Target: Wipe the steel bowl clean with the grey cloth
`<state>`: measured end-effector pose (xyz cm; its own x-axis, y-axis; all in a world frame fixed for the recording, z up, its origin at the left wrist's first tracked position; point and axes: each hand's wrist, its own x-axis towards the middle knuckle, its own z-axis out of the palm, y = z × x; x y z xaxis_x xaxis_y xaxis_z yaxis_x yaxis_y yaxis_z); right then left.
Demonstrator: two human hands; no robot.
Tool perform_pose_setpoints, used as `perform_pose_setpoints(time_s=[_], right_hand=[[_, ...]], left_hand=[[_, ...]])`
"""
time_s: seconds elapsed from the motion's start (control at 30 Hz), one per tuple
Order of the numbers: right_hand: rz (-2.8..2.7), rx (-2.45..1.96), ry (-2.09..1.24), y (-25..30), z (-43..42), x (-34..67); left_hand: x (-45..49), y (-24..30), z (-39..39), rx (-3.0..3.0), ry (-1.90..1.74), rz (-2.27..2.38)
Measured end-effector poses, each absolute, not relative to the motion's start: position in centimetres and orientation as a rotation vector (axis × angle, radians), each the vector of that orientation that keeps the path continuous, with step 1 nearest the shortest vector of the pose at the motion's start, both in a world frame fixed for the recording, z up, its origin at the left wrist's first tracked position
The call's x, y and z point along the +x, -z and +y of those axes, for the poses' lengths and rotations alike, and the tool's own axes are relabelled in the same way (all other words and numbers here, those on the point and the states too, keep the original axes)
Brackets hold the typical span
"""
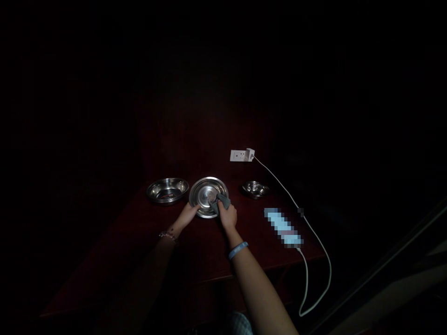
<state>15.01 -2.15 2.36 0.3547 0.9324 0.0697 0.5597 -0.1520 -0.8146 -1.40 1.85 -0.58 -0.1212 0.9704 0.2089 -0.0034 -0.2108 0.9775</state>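
A round, shiny steel basin (pixel 203 188) is tilted up toward me above the dark red table (pixel 195 260). My left hand (pixel 187 215) grips its lower left rim, thumb on the inside. In my right hand (pixel 227 217) is a bunched grey-green cloth (pixel 223 202), pressed against the inner right side of the basin. Another steel basin (pixel 167 190), wide and shallow, stands to the left with a small reddish label or mark inside. A smaller steel bowl (pixel 255 189) sits at the right.
A phone-shaped, blurred-out bright device (pixel 282 227) lies on the table at the right. Its white cable (pixel 330 267) loops past the table edge up to a charger (pixel 249 154) in a white wall socket (pixel 237 156). Surroundings are very dark.
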Motion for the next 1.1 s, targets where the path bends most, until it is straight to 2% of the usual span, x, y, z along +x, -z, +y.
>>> perform_pose_setpoints(time_s=[0.83,1.1], right_hand=[[-1.288,-1.838,-0.559,-2.4,-2.0,15.1],[-1.261,-1.786,-0.585,-2.1,-1.8,15.1]], left_hand=[[-1.2,0.6,1.5,1.361,-1.457,1.16],[-1.1,0.0,1.2,1.36,-1.593,1.123]])
